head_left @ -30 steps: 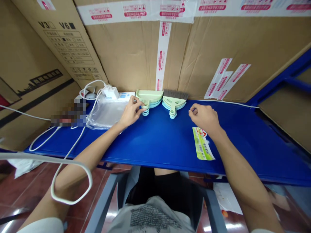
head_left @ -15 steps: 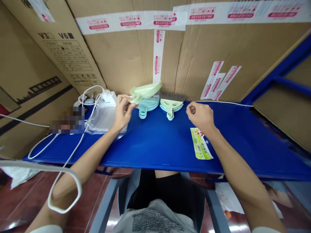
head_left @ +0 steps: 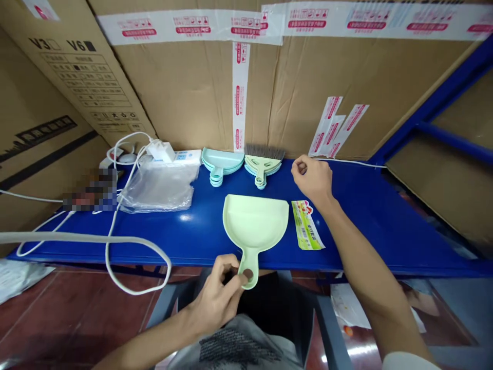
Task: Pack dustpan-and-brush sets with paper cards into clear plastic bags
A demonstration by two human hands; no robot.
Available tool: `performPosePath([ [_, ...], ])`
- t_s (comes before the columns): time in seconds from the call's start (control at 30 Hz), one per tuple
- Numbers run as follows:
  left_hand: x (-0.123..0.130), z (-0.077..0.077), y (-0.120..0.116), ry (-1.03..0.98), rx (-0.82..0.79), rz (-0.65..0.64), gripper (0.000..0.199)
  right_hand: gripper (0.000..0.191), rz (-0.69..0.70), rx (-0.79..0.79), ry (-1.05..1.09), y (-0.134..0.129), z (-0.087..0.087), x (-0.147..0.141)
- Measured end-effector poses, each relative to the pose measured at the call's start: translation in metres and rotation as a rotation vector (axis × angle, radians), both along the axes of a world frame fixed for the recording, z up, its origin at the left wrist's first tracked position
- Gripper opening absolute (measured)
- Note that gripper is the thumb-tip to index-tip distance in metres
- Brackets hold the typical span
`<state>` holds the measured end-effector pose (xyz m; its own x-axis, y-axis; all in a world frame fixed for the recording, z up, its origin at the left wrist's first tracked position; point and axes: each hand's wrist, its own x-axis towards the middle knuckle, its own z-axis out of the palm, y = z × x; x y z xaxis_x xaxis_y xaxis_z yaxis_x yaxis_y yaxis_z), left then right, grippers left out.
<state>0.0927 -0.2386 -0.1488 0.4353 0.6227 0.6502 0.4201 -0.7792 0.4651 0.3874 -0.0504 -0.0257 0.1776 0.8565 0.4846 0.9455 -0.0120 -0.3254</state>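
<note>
I judge this the holding step: my left hand [head_left: 219, 290] pinches the pale green dustpan [head_left: 256, 221] by its handle at the front of the blue table [head_left: 206, 226], my right hand [head_left: 316, 179] curls loosely, nothing showing inside, and moving on calls for a steady pinch.

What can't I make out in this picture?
Head view:
- Far left: whatever lies behind the pixelated patch.
- Underside of the green dustpan: faces away.
- Inside of the right hand: hidden by its own curl.
- Blue dustpans: lower ones mostly hidden by the top one.
- Label: print too small.
</note>
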Motion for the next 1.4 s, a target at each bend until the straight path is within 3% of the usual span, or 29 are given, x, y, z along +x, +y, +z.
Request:
performPosePath([
  [0.07, 0.01, 0.001, 0.007, -0.003, -0.023, 0.003, 0.028, 0.021, -0.003, -0.006, 0.002, 0.0, 0.0, 0.0],
  [0.23, 0.029, 0.026, 0.031, -0.027, -0.137, -0.05, 0.009, 0.021, -0.006, -0.025, 0.022, 0.0, 0.002, 0.001],
  [0.43, 0.044, 0.039, 0.036, -0.179, -0.118, -0.035, 0.01, 0.02, 0.002, -0.008, 0.043, 0.002, 0.0, 0.005],
  [0.53, 0.032, 0.053, 0.026, -0.254, -0.044, 0.048, 0.017, 0.019, 0.043, 0.011, 0.115, 0.003, 0.001, 0.008],
  [0.67, -0.016, 0.066, 0.004, -0.17, 0.012, 0.171, 0.031, 0.019, 0.286, -0.067, 0.204, -0.001, 0.001, 0.001],
  [0.77, -0.056, 0.06, -0.012, -0.098, 0.074, 0.261, 0.035, 0.02, 0.527, -0.22, 0.03, -0.009, -0.007, -0.018],
  [0.9, -0.083, 0.042, -0.026, -0.036, 0.019, 0.304, 0.033, 0.051, 0.707, -0.439, -0.213, -0.015, -0.019, -0.037],
  [1.07, -0.078, 0.036, -0.023, -0.027, -0.034, 0.282, 0.031, 0.054, 0.659, -0.612, -0.268, -0.012, -0.016, -0.026],
  [1.4, -0.067, 0.031, 0.009, 0.035, -0.12, 0.168, 0.024, 0.049, 0.603, -0.72, -0.175, -0.013, -0.004, -0.006],
])
